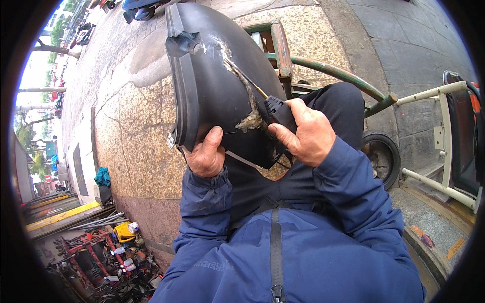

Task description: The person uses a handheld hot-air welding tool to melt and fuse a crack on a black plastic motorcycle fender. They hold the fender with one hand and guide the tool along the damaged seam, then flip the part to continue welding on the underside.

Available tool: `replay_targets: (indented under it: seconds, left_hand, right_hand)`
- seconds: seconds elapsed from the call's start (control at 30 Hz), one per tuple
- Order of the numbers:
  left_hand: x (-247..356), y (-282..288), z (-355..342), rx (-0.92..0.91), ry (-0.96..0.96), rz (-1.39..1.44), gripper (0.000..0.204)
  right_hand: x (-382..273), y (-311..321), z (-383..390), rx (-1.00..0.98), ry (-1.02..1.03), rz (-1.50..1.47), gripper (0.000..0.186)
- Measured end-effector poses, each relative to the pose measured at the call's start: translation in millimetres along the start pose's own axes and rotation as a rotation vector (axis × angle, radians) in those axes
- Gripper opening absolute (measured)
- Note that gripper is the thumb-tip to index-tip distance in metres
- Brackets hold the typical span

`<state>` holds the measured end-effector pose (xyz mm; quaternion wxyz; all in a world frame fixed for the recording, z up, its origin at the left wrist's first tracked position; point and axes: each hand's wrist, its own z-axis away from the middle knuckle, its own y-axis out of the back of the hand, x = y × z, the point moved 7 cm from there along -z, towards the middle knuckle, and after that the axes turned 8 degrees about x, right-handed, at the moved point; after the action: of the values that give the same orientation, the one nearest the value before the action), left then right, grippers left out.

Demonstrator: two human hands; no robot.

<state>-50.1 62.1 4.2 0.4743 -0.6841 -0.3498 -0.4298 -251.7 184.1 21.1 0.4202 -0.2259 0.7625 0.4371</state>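
A large curved black plastic panel (217, 96) rests across my lap. A rough, pale brown seam (251, 96) runs down its face, with whitish scuffs near the upper end and a wider patch lower down. My left hand (206, 154) grips the near left edge, thumb on top and fingers hidden beneath. In my right hand (307, 132) is a soldering iron (277, 108), held by its black handle between thumb and fingers. Its thin metal rod slants up and left, the tip at or close to the seam's upper part; contact cannot be made out.
Beyond the panel stands a worn green wooden chair (280, 48). A small black wheel (380, 159) and a cream metal frame with a dark seat (462, 136) are at the right. Tools and parts crowd a red rack (101, 257) at lower left, beside a yellow item (125, 231).
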Motion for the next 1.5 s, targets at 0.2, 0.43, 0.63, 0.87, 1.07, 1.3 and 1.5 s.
replay_targets:
  seconds: [0.2,0.43,0.63,0.87,1.07,1.3,1.5]
  left_hand:
    - [-2,2,-1,0.012,-0.03,-0.001,0.06]
    - [-1,4,-3,0.028,-0.056,-0.019,0.06]
    - [4,0,-4,0.015,-0.044,-0.018,0.062]
    - [7,-3,-5,0.044,-0.067,0.025,0.064]
    - [12,-3,-9,0.052,-0.06,0.057,0.062]
    - [20,9,-17,0.086,-0.005,0.05,0.057]
    - [31,24,-29,0.137,-0.057,0.036,0.056]
  right_hand:
    - [2,-3,3,-0.033,-0.05,-0.024,0.044]
    - [2,-4,5,-0.007,-0.036,-0.021,0.044]
    - [4,-4,8,-0.046,-0.05,-0.045,0.046]
    - [8,-5,9,-0.015,-0.049,-0.046,0.045]
    - [12,-3,2,-0.004,0.005,-0.062,0.04]
    - [25,-6,-15,-0.106,0.036,-0.091,0.043]
    - [31,-4,-37,-0.096,0.123,-0.089,0.047]
